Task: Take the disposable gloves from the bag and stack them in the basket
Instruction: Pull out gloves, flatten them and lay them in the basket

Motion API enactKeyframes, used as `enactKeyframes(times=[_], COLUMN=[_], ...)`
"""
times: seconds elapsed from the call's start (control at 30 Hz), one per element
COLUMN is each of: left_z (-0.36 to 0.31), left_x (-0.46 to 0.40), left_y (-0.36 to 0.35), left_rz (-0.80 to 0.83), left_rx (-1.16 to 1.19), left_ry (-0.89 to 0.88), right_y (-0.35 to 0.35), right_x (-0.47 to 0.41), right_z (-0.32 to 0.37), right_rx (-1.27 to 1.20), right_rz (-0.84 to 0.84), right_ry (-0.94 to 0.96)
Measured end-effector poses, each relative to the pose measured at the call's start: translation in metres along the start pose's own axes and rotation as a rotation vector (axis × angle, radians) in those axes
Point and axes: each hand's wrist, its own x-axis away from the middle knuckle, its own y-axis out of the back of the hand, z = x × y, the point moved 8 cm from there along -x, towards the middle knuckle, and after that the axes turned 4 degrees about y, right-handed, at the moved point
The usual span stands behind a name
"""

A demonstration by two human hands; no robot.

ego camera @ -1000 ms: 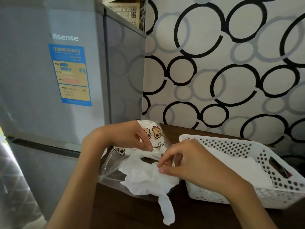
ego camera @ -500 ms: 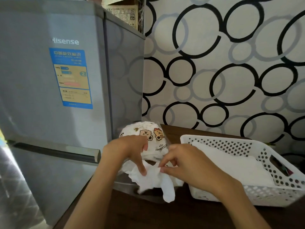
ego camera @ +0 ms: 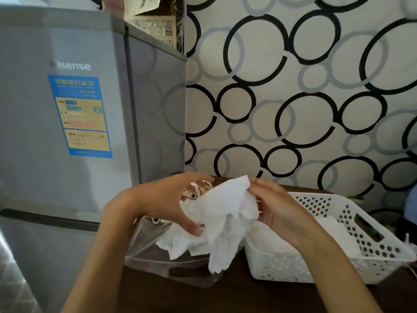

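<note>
Both hands pinch one thin white glove (ego camera: 225, 213) lifted above the clear bag (ego camera: 158, 245), left hand (ego camera: 167, 204) at nine o'clock, right hand (ego camera: 277, 211) at three; next, probably, carrying it to the white basket (ego camera: 338, 267) at four o'clock, whose stack is partly hidden.

Dim, soft indoor light, slightly blurred.
Wide-angle bending curves the fridge (ego camera: 67, 109); dark table (ego camera: 225, 297) right of it lies shadowed.
</note>
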Motion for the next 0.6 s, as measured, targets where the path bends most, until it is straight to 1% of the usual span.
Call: enactKeyframes(times=[0.07,0.13,0.17,0.2,0.27,0.3,0.33,0.43,0.53,0.6], left_z=[-0.024,-0.033,-0.035,-0.037,-0.04,-0.04,-0.039,-0.04,-0.036,-0.033], left_x=[0.004,0.004,0.004,0.004,0.003,0.004,0.003,0.001,0.006,0.008], left_y=[0.014,0.024,0.026,0.024,0.013,0.008,0.007,0.017,0.027,0.031], left_rz=[-0.173,-0.317,-0.327,-0.289,-0.137,-0.094,-0.097,-0.239,-0.322,-0.354], left_rx=[0.134,0.294,0.335,0.34,0.327,0.308,0.297,0.387,0.471,0.51], left_ry=[-0.151,-0.19,-0.194,-0.207,-0.242,-0.234,-0.217,-0.209,-0.21,-0.209], right_y=[-0.002,-0.004,-0.005,-0.004,-0.002,-0.002,-0.003,-0.004,0.011,0.02], right_x=[0.001,0.003,0.003,0.004,0.005,0.005,0.007,0.011,0.005,0.001], right_z=[0.002,0.004,0.005,0.006,0.011,0.013,0.015,0.02,0.016,0.013], right_rx=[-0.086,-0.173,-0.213,-0.243,-0.267,-0.272,-0.279,-0.284,-0.241,-0.144], right_rz=[0.019,0.05,0.062,0.07,0.089,0.103,0.123,0.182,0.106,0.026], right_ry=[-0.014,-0.017,-0.015,-0.012,0.012,0.023,0.031,0.039,0.048,0.067])
